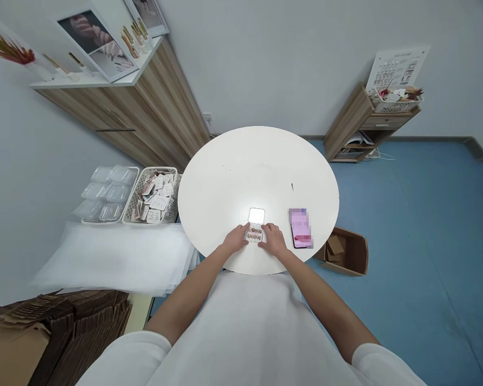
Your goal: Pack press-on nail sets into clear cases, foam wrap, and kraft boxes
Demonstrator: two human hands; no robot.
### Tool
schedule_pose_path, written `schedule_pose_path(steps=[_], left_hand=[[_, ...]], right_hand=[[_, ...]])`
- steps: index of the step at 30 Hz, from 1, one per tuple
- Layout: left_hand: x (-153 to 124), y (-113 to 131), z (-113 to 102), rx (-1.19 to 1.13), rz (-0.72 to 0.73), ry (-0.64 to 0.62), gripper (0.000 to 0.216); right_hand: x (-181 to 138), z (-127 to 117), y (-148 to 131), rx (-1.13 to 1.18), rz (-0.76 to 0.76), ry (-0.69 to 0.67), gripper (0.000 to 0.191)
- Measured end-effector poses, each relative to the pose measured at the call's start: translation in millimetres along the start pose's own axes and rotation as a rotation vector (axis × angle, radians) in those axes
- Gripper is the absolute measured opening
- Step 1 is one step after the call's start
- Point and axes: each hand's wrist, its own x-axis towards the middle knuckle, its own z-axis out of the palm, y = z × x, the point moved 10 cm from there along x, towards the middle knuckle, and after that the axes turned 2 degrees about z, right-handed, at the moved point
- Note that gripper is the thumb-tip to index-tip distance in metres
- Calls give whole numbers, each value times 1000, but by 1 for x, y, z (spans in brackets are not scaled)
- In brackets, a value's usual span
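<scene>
White shirt point(253, 327), grip of both hands point(236, 238) point(273, 240) clamped on clear case point(256, 217), printed cards point(159, 201) illegible

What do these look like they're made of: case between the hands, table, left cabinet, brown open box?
Case: probably clear, glossy plastic; see-through with bright edges.
Table: smooth white, semi-gloss, maybe laminate; soft glare on top.
Cabinet: wood or wood-look laminate, satin; streaky grain, can't tell which.
Box: likely cardboard; plain brown, matte, thin walls.
</scene>
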Motion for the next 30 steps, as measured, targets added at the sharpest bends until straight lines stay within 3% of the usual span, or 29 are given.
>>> schedule_pose_path(steps=[6, 17, 24, 30], left_hand=[[-11, -5, -1, -187, -62, 51, 74], [-33, -30, 12, -543, -244, 126, 51], [-30, -32, 8, -796, -309, 205, 38], [-19, -21, 8, -857, -298, 181, 27]], right_hand=[[-7, 1, 6, 116, 18, -5, 64], [-26, 15, 34, 573, 215, -22, 58], [-12, 13, 51, 821, 341, -30, 40], [2, 17, 42, 950, 383, -98, 33]])
